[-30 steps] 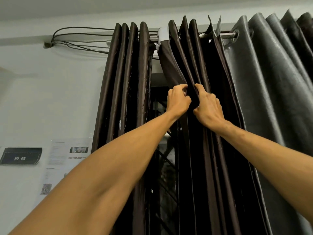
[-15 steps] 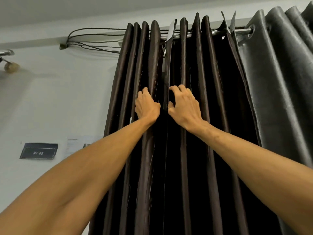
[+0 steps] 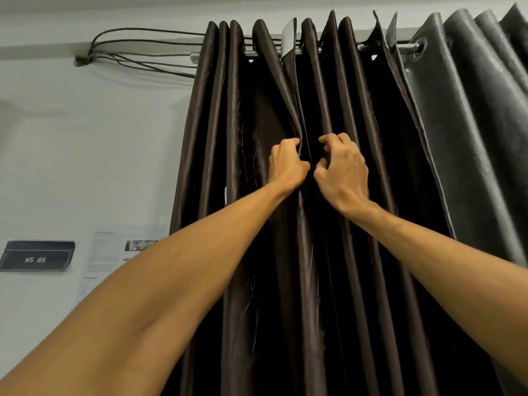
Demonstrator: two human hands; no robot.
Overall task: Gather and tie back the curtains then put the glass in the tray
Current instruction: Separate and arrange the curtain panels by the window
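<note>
Two dark brown curtains hang in deep folds from a metal rod [image 3: 405, 47]. The left curtain [image 3: 228, 167] and the right curtain [image 3: 380, 167] meet at the middle, with no gap between them. My left hand [image 3: 287, 164] grips the inner edge of the left curtain, fingers curled into the fabric. My right hand [image 3: 341, 168] is just beside it, fingers curled on the inner folds of the right curtain. The hands are almost touching. No glass or tray is in view.
A grey curtain [image 3: 471, 124] hangs on the same rod at the right. Black cables [image 3: 137, 50] run along the white wall at the upper left. A dark sign marked WS 05 [image 3: 35, 255] and a paper notice [image 3: 120, 250] are fixed to the wall.
The gap that showed the window a second ago has closed. Both hands moved left with the curtain edges, then came together at the middle seam, fingers curling into the fabric.
</note>
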